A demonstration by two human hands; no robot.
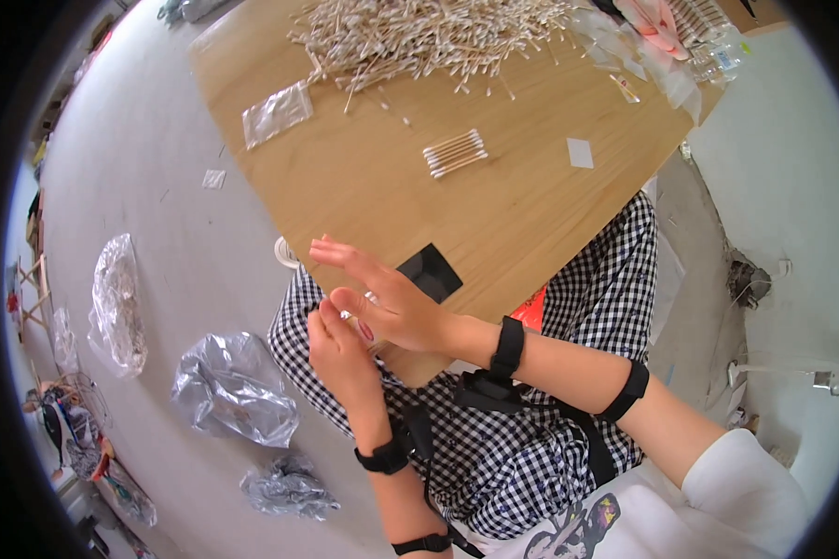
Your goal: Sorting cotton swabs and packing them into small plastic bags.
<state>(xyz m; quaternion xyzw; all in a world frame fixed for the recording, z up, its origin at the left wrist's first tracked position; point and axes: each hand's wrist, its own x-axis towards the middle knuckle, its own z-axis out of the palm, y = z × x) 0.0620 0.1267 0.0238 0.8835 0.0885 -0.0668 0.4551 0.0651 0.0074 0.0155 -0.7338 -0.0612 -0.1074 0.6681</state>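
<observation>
At the table's near left corner my two hands are close together. My left hand (340, 359) is closed on a small packet of cotton swabs (365, 329), of which white tips and a pinkish mark show; the rest is hidden between the hands. Over it is my right hand (387, 298), its fingers stretched out and its thumb near the left fingertips. Just beyond the right hand lies a dark, glossy square (432, 272). Farther up, a neat row of cotton swabs (455, 154) lies on the wooden table (364, 200). A big heap of loose cotton swabs (429, 37) covers the far side.
A clear plastic bag (278, 115) lies left of the heap, a small white card (580, 153) to the right. A clear bottle (718, 61) and plastic wrapping sit at the far right corner. Crumpled plastic bags (233, 387) lie on the floor at left. My checkered legs are under the table.
</observation>
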